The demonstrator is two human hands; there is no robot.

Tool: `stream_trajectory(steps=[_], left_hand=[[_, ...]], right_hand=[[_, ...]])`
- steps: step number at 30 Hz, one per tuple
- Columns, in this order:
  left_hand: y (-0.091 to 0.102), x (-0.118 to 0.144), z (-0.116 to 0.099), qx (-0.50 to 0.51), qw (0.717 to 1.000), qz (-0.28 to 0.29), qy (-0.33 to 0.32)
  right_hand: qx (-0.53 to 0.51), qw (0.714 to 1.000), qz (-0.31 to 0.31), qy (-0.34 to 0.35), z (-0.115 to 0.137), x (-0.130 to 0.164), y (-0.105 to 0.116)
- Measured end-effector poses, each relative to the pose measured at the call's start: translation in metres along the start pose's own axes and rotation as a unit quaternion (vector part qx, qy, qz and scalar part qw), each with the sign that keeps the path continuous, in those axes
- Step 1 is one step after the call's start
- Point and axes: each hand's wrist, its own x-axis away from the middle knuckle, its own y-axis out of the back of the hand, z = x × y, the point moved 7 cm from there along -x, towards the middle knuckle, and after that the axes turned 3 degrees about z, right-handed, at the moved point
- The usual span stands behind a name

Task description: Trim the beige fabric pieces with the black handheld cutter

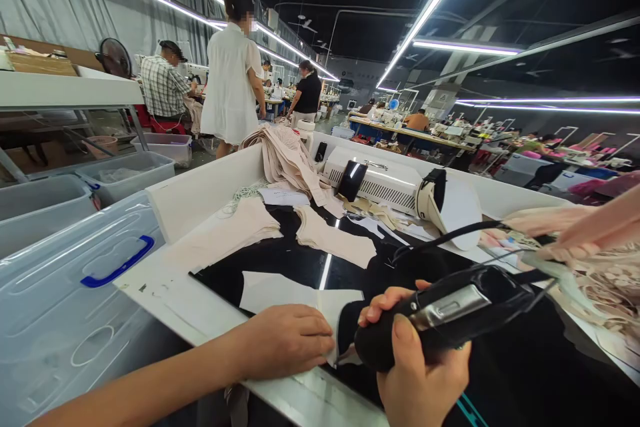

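Observation:
My left hand (pixel 285 340) lies flat on a white cut piece (pixel 280 292) that rests on the glossy black table top (pixel 300 267). My right hand (pixel 415 373) grips a black hand-held electric tool (pixel 445 317) with a metal plate on its side; its nose sits at the piece's edge near my left fingers. A black cable (pixel 445 237) runs from the tool toward the back. Beige fabric pieces (pixel 330 237) lie further up the table.
A white machine (pixel 380 183) stands at the back of the table beside a heap of beige fabric (pixel 285 153). Clear plastic bins, one with a blue-handled lid (pixel 75 293), stand at left. Another person's arm (pixel 595 227) reaches in from the right over lace. Several workers stand and sit behind.

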Motion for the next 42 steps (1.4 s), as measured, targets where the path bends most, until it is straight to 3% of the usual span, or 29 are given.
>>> stream_trajectory(steps=[7,13,19,24,30,42], left_hand=[[0.009,0.009,-0.009,0.064,0.998,0.020,-0.023],[0.018,0.003,-0.009,0.089,0.996,0.024,-0.007],[0.001,-0.030,0.005,0.022,1.000,-0.007,0.018],[-0.022,-0.051,0.009,-0.019,0.999,0.027,0.001],[-0.028,-0.052,0.010,-0.031,0.998,0.049,0.013],[-0.028,-0.048,0.012,-0.011,0.999,0.037,0.033]], right_hand=[[-0.014,1.000,0.027,0.001,0.010,-0.005,0.005],[0.015,0.995,-0.090,0.030,0.016,-0.045,0.032],[0.042,0.996,-0.070,0.041,0.003,-0.058,0.039],[0.040,0.996,-0.068,0.037,-0.003,-0.057,0.039],[0.049,0.996,-0.065,0.041,-0.007,-0.057,0.043],[0.054,0.996,-0.054,0.037,-0.009,-0.054,0.038]])
